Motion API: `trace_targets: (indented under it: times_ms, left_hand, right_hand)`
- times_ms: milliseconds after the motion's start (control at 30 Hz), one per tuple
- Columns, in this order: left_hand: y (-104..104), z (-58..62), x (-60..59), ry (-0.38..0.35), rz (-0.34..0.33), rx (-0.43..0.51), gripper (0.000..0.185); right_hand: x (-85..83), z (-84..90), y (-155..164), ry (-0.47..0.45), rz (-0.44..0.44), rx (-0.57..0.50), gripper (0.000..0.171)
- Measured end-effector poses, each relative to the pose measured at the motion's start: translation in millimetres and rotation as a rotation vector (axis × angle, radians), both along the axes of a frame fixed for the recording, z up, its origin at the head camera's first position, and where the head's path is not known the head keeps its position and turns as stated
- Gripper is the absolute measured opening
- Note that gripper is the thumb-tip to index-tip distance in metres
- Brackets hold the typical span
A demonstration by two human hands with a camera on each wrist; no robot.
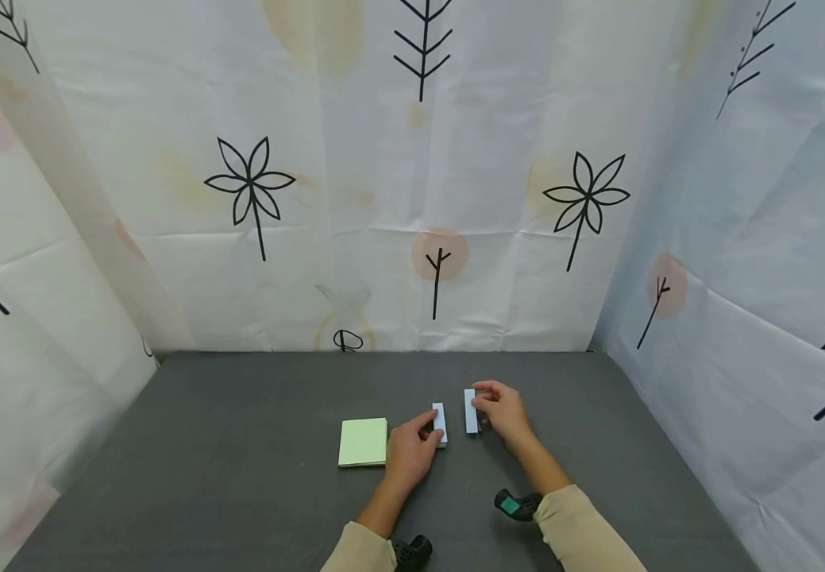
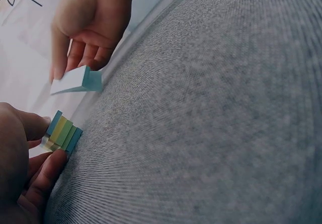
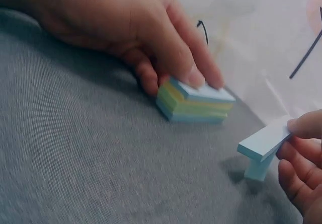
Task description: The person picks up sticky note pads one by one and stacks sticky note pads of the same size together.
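My left hand (image 1: pixel 428 429) grips a small stack of narrow sticky notes (image 1: pixel 440 423) lying on the grey table (image 1: pixel 240 445). The stack shows blue, yellow and green layers (image 3: pixel 193 103), and my fingers press on its top. My right hand (image 1: pixel 482 409) pinches a narrow light blue pad (image 1: pixel 471 411) just to the right of the stack. That blue pad (image 3: pixel 264 142) is tilted, with one end raised above the table. It also shows in the left wrist view, where the blue pad (image 2: pixel 75 80) sits under the right hand (image 2: pixel 83 43). A small gap separates the two pads.
A square pale green sticky note pad (image 1: pixel 363 442) lies flat just left of my left hand. White cloth walls (image 1: pixel 412 199) with black plant drawings close off the back and both sides of the table.
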State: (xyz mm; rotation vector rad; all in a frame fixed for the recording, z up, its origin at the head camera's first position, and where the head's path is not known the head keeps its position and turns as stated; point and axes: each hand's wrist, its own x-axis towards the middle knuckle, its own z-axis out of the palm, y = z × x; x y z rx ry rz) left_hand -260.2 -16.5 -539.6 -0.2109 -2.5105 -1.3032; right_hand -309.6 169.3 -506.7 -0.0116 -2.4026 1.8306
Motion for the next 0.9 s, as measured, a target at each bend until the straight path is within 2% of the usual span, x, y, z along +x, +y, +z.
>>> trace_targets:
  times_ms: [333, 667, 900]
  left_hand:
    - [0.6, 0.9, -1.6, -0.013, -0.003, -0.012, 0.032]
    - [1.0, -1.8, -3.7, 0.015, -0.002, -0.012, 0.032]
    - [0.7, -0.6, -1.7, 0.014, 0.004, -0.009, 0.029]
  right_hand:
    - [6.2, 1.7, -19.1, -0.079, 0.107, -0.096, 0.028]
    - [5.5, -2.7, -33.6, -0.135, 0.104, -0.179, 0.026]
    - [6.6, -7.2, -36.2, -0.141, 0.123, -0.195, 0.027]
